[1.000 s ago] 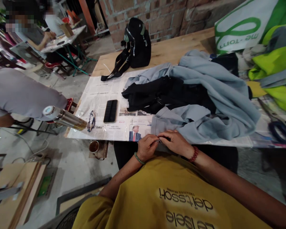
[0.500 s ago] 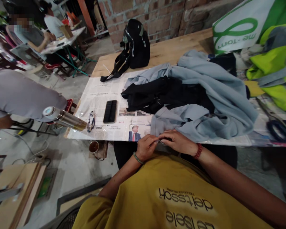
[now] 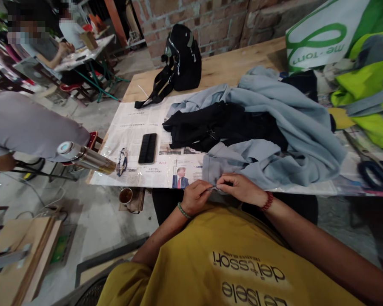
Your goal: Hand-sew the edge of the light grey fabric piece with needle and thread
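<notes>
At the table's near edge, my left hand (image 3: 195, 197) and my right hand (image 3: 242, 189) are close together, with thumbs and fingers pinched. Between them runs a small edge of the grey-blue garment (image 3: 258, 158), and both hands grip it. Exactly how the fingers hold the cloth is too small to make out. Beyond my hands, the rest of this garment lies in loose folds. A black piece of clothing (image 3: 226, 125) rests in the middle of it.
A phone (image 3: 147, 148), glasses (image 3: 121, 162) and a steel flask (image 3: 86, 158) are to the left on newspaper. Behind stands a black bag (image 3: 187, 59). Large scissors (image 3: 375, 170), yellow-green clothing (image 3: 367, 89) and a white-green bag (image 3: 322, 38) lie right. A person (image 3: 32, 127) sits left.
My right hand has shifted slightly right, away from my left, and more of the grey cloth shows between them. My left hand has stayed almost still.
</notes>
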Demonstrator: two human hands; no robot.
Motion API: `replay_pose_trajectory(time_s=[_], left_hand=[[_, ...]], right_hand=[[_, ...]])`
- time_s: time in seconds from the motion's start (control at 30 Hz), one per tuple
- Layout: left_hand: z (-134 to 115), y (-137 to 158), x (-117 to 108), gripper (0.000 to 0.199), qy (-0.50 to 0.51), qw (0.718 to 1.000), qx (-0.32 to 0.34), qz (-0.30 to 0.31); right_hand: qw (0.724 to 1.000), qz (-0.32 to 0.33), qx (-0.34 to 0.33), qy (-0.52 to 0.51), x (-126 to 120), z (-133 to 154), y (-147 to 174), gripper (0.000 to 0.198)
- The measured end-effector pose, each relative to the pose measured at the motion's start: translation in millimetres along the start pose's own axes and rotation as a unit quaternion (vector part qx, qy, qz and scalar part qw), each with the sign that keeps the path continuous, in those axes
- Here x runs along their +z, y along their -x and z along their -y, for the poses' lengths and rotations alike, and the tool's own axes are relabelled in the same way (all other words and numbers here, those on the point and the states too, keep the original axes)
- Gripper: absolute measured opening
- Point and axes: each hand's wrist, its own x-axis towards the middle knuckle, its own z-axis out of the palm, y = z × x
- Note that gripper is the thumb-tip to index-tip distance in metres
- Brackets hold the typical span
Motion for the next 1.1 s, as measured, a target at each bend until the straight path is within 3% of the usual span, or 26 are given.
replay_pose_trajectory(time_s=[0.5, 0.9, 1.1], left_hand=[[2.4, 0.4, -4.1, 0.011, 0.034, 0.999, 0.002, -0.006], [0.9, -1.0, -3.7, 0.011, 0.042, 0.999, -0.002, 0.005], [2.5, 1.6, -0.1, 0.011, 0.037, 0.999, -0.013, -0.011]], right_hand=[[0.998, -0.025, 0.042, -0.031, -5.9, -2.2, 0.0, 0.026], [0.991, -0.081, 0.073, -0.073, 10.5, 4.7, 1.1, 0.028], [0.996, -0.077, -0.001, -0.035, 16.3, 7.6, 1.8, 0.024]])
